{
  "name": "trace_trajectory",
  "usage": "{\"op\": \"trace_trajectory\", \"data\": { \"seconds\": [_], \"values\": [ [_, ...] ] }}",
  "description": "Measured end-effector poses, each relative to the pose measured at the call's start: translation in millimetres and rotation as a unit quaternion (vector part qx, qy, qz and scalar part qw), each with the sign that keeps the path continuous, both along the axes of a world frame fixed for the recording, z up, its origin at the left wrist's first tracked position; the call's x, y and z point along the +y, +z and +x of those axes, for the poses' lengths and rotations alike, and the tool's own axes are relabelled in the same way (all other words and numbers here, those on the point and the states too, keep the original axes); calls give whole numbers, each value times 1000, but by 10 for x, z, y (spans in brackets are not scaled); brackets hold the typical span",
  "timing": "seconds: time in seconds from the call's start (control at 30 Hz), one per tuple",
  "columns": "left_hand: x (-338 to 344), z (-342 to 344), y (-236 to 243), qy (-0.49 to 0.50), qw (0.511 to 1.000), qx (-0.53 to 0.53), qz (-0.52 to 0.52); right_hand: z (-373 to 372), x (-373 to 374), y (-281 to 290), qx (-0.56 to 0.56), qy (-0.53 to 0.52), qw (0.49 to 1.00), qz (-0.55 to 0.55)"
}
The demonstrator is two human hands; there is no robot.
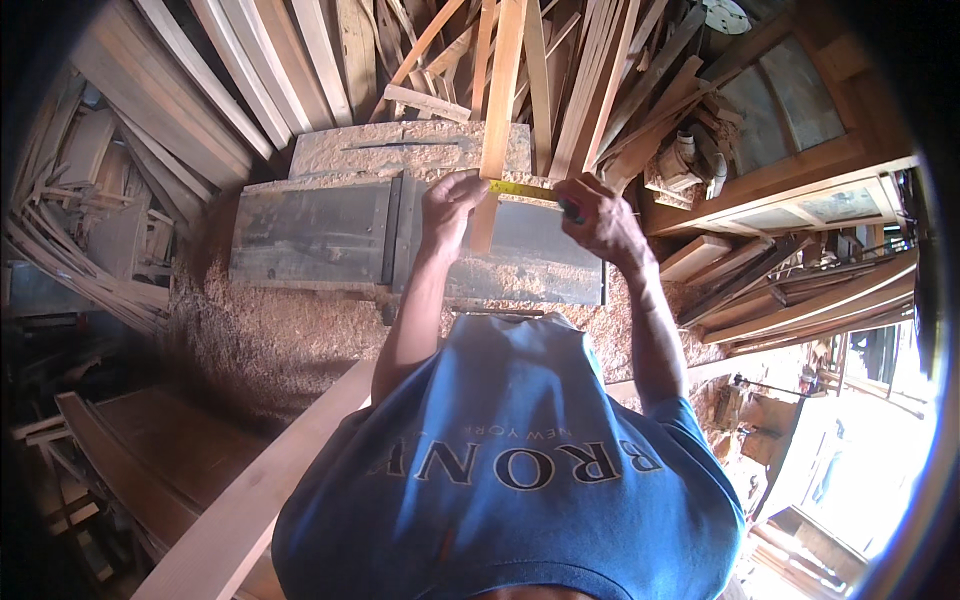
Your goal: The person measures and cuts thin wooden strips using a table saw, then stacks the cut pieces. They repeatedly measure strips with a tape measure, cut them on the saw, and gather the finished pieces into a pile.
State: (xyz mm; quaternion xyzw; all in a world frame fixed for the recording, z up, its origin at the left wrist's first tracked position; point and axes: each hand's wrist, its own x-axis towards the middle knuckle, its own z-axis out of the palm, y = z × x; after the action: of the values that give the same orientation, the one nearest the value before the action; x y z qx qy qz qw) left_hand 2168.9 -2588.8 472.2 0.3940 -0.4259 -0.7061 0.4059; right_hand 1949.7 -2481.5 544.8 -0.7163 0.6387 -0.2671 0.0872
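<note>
A yellow tape measure blade stretches across a long narrow wooden board. My right hand is closed round the tape measure's case, which is mostly hidden by the fingers. At the board's left edge, my left hand pinches the free end of the blade, its fingertips against the wood. The board's near end lies over a flat grey metal machine bed, which has a dark slot across it and wood shavings on it.
Shavings cover the floor around the machine. Stacked planks lean at the far left, and more timber lies at the right. A pale beam slants past my left side. A framed wooden panel stands at the far right.
</note>
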Motion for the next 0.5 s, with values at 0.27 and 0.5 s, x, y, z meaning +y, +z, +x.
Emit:
{"op": "trace_trajectory", "data": {
  "seconds": [0.27, 0.5],
  "values": [
    [-57, 146, -26, -63, 996, 43, -51, -40, 186, 2, 16, -19, 999, -20],
    [-46, 161, 30, -52, 998, 23, 17, 2, 205, 45, 17, -27, 999, -23]
  ]
}}
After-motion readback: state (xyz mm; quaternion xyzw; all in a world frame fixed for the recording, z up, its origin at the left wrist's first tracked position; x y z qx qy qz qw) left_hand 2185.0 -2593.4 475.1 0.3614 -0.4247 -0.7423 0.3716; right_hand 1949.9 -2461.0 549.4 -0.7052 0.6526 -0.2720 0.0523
